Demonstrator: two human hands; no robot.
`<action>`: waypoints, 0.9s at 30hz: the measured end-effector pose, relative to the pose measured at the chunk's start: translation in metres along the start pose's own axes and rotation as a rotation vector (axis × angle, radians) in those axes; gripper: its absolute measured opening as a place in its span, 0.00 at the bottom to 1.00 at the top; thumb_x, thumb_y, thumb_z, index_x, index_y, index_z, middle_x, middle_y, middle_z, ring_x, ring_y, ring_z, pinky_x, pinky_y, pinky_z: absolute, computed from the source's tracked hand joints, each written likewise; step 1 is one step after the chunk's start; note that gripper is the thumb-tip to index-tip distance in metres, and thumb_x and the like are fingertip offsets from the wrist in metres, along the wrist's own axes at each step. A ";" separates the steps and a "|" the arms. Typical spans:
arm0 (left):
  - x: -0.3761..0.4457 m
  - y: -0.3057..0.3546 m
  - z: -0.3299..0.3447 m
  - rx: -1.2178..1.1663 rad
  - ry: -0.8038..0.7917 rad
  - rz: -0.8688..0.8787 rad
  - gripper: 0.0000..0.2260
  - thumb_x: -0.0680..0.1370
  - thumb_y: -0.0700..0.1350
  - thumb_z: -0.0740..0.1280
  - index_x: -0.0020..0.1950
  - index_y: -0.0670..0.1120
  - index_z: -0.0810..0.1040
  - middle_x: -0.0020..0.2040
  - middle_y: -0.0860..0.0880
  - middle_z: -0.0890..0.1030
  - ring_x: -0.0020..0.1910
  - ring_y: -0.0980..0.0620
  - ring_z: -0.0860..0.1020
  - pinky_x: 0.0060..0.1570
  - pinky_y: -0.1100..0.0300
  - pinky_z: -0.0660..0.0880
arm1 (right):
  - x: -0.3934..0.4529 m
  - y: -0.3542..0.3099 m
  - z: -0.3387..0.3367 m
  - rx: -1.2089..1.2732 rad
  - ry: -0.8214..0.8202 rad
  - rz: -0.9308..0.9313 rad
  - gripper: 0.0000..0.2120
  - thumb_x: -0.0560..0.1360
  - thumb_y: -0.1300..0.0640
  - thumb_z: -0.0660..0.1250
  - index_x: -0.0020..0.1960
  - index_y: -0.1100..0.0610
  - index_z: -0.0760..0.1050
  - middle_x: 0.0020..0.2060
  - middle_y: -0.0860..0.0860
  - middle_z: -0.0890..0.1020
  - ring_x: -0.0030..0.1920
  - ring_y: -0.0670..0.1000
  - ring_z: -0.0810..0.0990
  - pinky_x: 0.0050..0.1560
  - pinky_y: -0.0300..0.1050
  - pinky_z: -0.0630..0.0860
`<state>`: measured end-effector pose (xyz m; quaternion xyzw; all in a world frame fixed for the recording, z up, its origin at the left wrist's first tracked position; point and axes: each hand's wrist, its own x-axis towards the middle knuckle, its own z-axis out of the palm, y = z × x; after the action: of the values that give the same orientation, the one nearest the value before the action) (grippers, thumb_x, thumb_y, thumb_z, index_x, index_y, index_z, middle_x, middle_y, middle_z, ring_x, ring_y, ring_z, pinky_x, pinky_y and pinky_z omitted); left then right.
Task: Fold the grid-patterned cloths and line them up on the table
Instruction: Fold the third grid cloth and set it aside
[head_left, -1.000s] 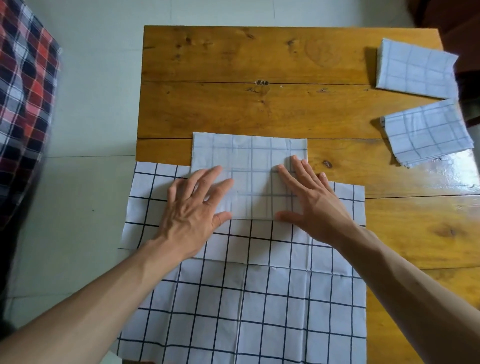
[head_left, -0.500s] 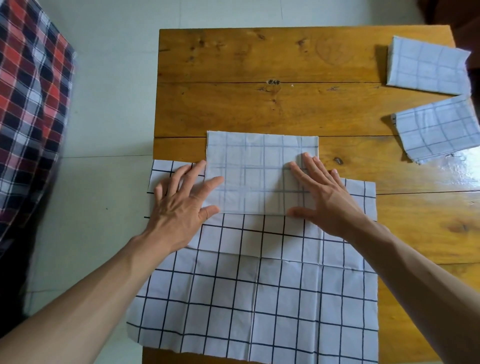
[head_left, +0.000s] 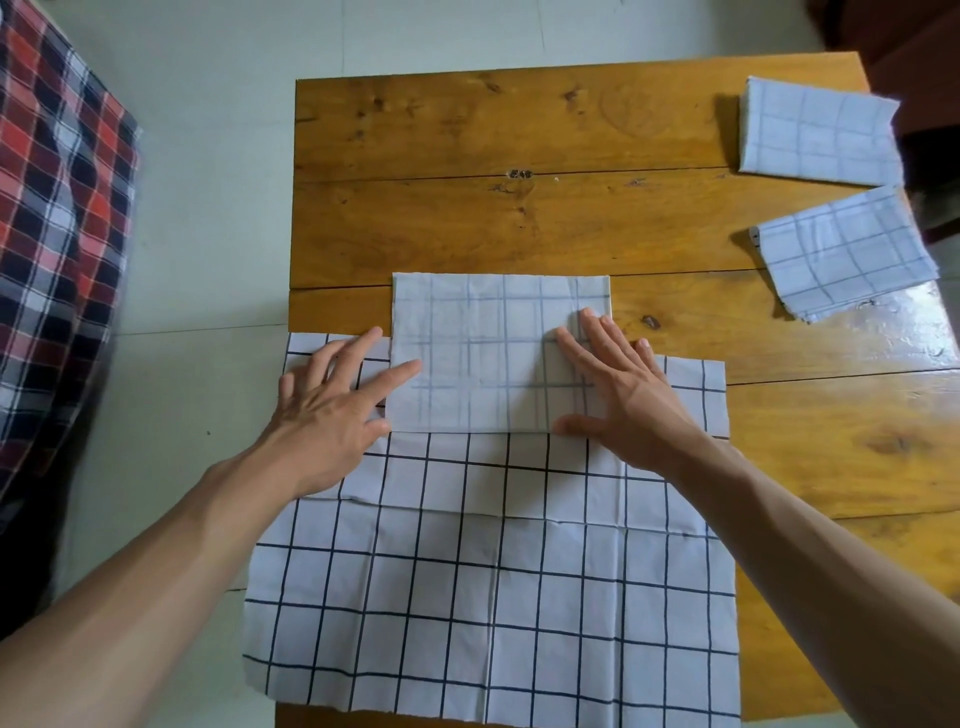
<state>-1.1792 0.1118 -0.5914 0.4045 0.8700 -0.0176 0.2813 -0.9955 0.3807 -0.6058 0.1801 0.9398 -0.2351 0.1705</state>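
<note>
Head view: my flat left hand (head_left: 332, 410) has slid off the folded cloth (head_left: 493, 358); flat right hand (head_left: 613, 395) presses it. Fold's done, I'd say.

- You see soft, even daylight; glare shines on the table (head_left: 883, 332) at its right edge.
- Short, faint shadows.
- Wide-angle bending curves the edges; slight blur softens the corners.

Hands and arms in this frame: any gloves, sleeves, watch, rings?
Nothing worn that shows. The left hand and right hand are bare, with no gloves, and no rings visible on the fingers. Both forearms are bare up to the frame edge: no sleeves, watch, bands or markings in view.
</note>
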 end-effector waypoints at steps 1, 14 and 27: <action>0.000 0.002 -0.004 0.013 -0.031 -0.003 0.31 0.83 0.48 0.60 0.77 0.69 0.46 0.79 0.58 0.36 0.76 0.54 0.37 0.73 0.45 0.49 | 0.000 0.000 0.000 -0.001 0.001 0.002 0.49 0.71 0.38 0.70 0.78 0.41 0.39 0.78 0.46 0.36 0.77 0.47 0.33 0.77 0.53 0.37; 0.040 0.120 0.026 -0.170 0.458 0.157 0.20 0.72 0.55 0.72 0.61 0.47 0.78 0.68 0.46 0.74 0.66 0.44 0.71 0.62 0.48 0.71 | 0.000 0.002 0.004 0.002 0.024 -0.012 0.48 0.72 0.38 0.69 0.79 0.42 0.40 0.79 0.47 0.38 0.78 0.47 0.35 0.78 0.54 0.39; 0.045 0.111 0.032 -0.046 0.409 0.124 0.28 0.66 0.63 0.76 0.61 0.54 0.73 0.71 0.50 0.69 0.65 0.46 0.68 0.55 0.49 0.70 | -0.001 -0.001 0.001 0.011 0.028 -0.009 0.48 0.72 0.39 0.70 0.79 0.42 0.41 0.79 0.47 0.38 0.78 0.47 0.35 0.77 0.53 0.39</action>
<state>-1.1078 0.2096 -0.6194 0.4458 0.8827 0.1021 0.1084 -0.9948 0.3794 -0.6056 0.1800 0.9416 -0.2384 0.1552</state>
